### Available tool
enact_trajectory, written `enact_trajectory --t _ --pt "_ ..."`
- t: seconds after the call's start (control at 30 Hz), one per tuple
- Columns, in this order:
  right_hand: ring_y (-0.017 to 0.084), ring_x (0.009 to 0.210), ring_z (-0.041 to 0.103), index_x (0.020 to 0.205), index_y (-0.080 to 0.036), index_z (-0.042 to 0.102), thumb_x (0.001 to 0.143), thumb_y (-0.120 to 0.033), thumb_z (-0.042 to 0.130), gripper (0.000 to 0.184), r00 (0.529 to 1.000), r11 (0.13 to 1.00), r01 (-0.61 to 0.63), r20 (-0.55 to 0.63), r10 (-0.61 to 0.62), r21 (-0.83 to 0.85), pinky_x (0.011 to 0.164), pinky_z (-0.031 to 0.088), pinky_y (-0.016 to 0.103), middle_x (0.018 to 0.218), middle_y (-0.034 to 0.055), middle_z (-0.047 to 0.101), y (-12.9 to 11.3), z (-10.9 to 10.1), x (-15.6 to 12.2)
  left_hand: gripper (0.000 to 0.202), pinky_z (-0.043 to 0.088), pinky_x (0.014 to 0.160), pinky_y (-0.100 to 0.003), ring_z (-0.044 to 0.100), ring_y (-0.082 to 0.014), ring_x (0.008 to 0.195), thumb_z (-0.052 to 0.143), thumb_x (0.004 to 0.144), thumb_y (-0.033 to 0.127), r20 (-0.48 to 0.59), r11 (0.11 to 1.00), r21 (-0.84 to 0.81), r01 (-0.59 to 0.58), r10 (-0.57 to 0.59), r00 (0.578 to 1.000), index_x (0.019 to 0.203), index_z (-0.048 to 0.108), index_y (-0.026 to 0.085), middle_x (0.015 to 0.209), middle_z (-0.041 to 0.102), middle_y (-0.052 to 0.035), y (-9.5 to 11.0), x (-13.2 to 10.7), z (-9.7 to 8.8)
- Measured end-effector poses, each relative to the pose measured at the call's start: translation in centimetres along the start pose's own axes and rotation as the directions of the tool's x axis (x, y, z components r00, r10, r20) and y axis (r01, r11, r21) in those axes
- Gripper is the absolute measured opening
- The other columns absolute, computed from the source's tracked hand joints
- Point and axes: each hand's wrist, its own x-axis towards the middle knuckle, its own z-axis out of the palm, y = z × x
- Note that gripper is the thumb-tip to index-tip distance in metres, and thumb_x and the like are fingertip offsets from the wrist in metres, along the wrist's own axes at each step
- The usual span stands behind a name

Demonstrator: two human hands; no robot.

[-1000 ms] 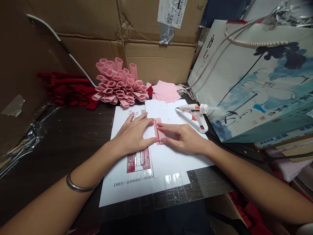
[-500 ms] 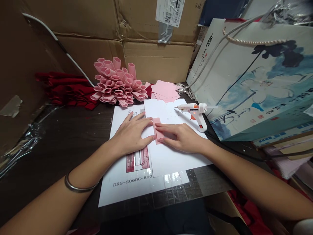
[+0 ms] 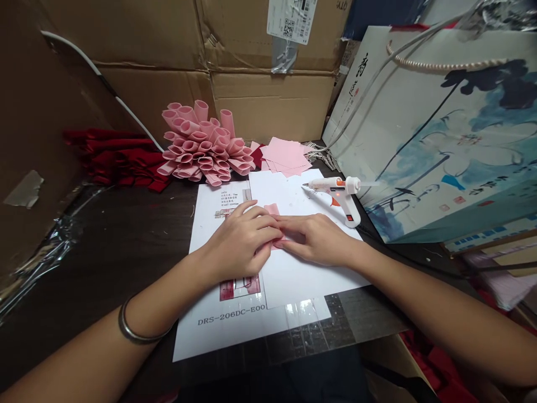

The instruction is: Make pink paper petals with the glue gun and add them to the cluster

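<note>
I note both hands meeting over a small folded pink paper piece [image 3: 272, 209], which lies on a white paper sheet [image 3: 296, 274] at mid-desk. The left hand [image 3: 245, 242] has its 4 fingers together and bent down onto the piece; I cannot tell whether it pinches it. The right hand [image 3: 318, 238] lies flat, fingers together, tips pressing the piece. A white hot-glue gun [image 3: 336, 189] rests just beyond the right hand. A cluster of rolled pink paper cones [image 3: 201, 146] sits behind, near a stack of pink paper squares [image 3: 286, 154].

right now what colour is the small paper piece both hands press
Pink; the head view shows the paper piece between the left hand and right hand.
</note>
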Motion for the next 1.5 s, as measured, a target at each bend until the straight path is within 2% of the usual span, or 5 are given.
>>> enact_trajectory --t 0.3,0.73,1.03,1.23,1.5 --pt "0.027 0.122 0.057 0.139 -0.025 0.052 0.084 -0.014 0.044 0.057 0.997 1.000 0.013 0.081 -0.012 -0.009 0.102 0.045 0.044 0.143 0.0005 0.051 -0.1 -0.9 0.1 0.042 0.027 0.113 -0.050 0.055 -0.0244 0.116 0.045 0.083 0.010 0.023 0.998 0.017 -0.057 0.056 0.998 0.116 0.067 0.022 0.118 0.070 0.0003 -0.5 -1.2 -0.2" --pt "0.027 0.119 0.060 0.137 -0.018 0.054 0.086 -0.016 0.041 0.053 0.997 0.980 0.043 0.072 -0.030 -0.193 0.093 0.052 0.042 0.145 0.0015 0.049 -0.1 -0.8 0.2 0.046 0.011 0.118 -0.057 0.039 -0.0279 0.137 0.047 0.085 0.013 0.140 0.992 0.035 -0.122 0.116 0.983 0.128 0.060 0.022 0.122 0.068 0.0013 -0.7 -1.9 -0.1" --pt "0.027 0.114 0.063 0.139 -0.015 0.050 0.085 -0.015 0.041 0.055 0.996 0.954 0.081 0.045 -0.071 -0.288 0.082 0.054 0.039 0.150 0.0021 0.042 1.0 -0.3 1.1 0.042 0.031 0.111 -0.051 0.051 -0.0264 0.128 0.044 0.089 0.013 0.156 0.991 0.023 -0.134 0.129 0.979 0.126 0.061 0.017 0.128 0.065 -0.0027 -0.7 -2.1 0.2" --pt "0.026 0.120 0.059 0.141 -0.014 0.048 0.087 -0.016 0.039 0.054 0.996 0.950 0.081 0.062 -0.065 -0.303 0.088 0.052 0.040 0.148 0.0038 0.045 1.0 -0.5 1.5 0.043 0.028 0.114 -0.051 0.055 -0.0239 0.126 0.042 0.087 0.011 0.160 0.991 0.002 -0.132 0.130 0.978 0.124 0.063 0.019 0.127 0.065 -0.0025 -0.9 -2.0 0.0" --pt "0.026 0.077 0.070 0.134 -0.006 0.051 0.095 -0.025 0.036 0.045 0.988 0.841 0.121 0.145 -0.052 -0.527 0.060 0.048 0.038 0.145 0.0124 0.048 -0.7 -0.8 2.0 0.043 0.022 0.117 -0.049 0.055 -0.0235 0.124 0.046 0.083 0.011 0.149 0.992 0.019 -0.124 0.120 0.982 0.120 0.065 0.019 0.121 0.069 -0.0026 -0.8 -1.7 -0.1"
